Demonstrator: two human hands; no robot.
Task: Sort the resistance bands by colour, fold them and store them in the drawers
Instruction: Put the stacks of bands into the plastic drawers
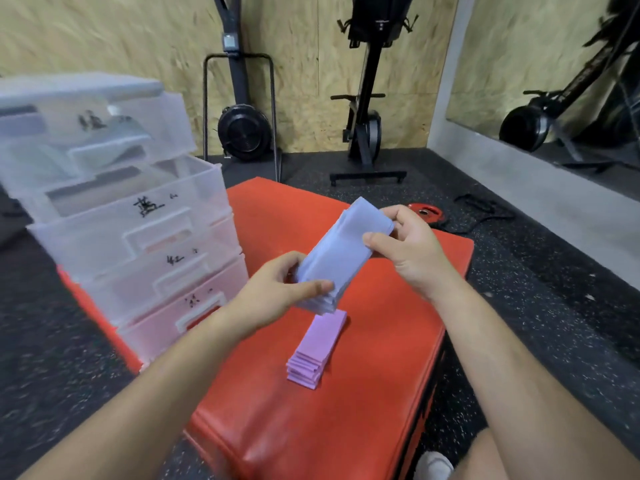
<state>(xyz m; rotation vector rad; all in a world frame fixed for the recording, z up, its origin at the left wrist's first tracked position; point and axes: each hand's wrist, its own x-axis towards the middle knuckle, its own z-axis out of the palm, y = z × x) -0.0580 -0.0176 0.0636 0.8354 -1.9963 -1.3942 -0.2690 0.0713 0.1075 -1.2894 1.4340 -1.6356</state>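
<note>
my left hand [277,289] grips the near end of a folded stack of blue bands [346,251], thumb curled over the top face and fingers tucked beneath. my right hand [408,251] pinches the far end, thumb on the top face and fingers wrapped round the far edge. both hands are closed on the stack, which is held up off the red pad [311,427]. the stack's long axis runs from near left to far right, its far end raised higher than the near end.

under it a folded stack of purple bands [317,348] lies flat on the pad, its long axis running much the same way, apart from the blue stack.

the clear drawers [121,220] stand on the pad's left side, left of my left hand, several pulled partly out, with black marks on their fronts too blurred to read.
</note>
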